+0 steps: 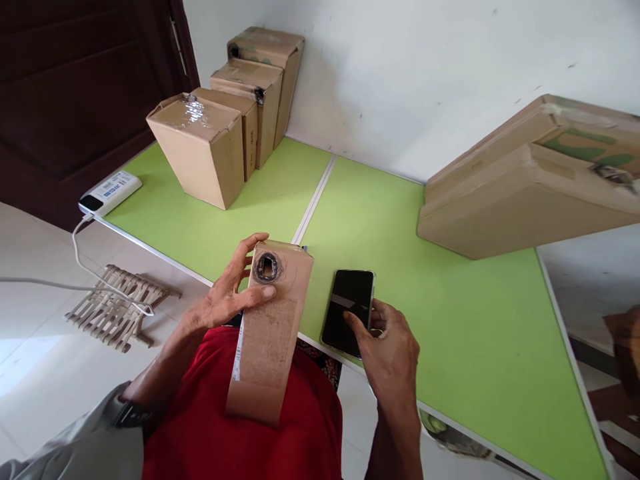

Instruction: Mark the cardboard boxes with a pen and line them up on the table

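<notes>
My left hand grips a narrow cardboard box, thumb on its front face and fingers round the far side. The box stands tilted at the table's front edge, against my red clothing. Near its top is a dark-ringed hole with a small square opening. To the right, my right hand has its thumb on the screen and its fingers at the right edge of a black smartphone in a clear case. The phone's screen is dark; I cannot tell whether it is lifted off the table.
Several cardboard boxes stand at the back left of the green table. Large cartons stand at the right. A white power bank with a cable sits on the left corner. A small slatted stool is on the floor.
</notes>
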